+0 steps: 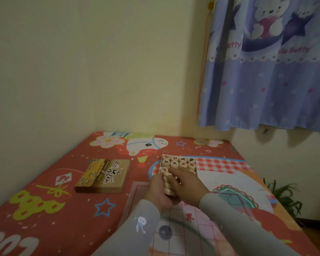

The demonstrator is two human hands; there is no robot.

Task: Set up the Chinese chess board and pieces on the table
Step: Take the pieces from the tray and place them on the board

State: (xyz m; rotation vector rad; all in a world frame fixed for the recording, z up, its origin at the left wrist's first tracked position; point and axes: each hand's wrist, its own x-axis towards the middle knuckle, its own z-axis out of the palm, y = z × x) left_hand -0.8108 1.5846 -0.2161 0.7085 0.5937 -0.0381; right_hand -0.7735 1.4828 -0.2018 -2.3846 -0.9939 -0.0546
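One table [44,209], covered in a red cartoon-print cloth, set in a room corner. One translucent chess board sheet [196,224] spread flat on the near part of the table, red grid lines and a red character showing, partly under the sleeves. One open tray of pieces [179,163] at the far edge of the sheet; two full rows of four round wooden discs counted face up, red and black characters on top, a third row partly hidden behind the hands. One stack of pieces [168,184] lifted on its side between both hands, several discs edge to edge, exact count unclear. Left hand [158,191] curled around the near end of the stack. Right hand [187,183] lying over the stack, fingers bent down onto it and onto the tray's near row. One box lid [103,175], printed "Chinese chess", flat on the cloth well left of the tray. Two grey sleeves. One blue bear-print curtain [266,71] top right; one green plant [284,196] beside the table's right edge.
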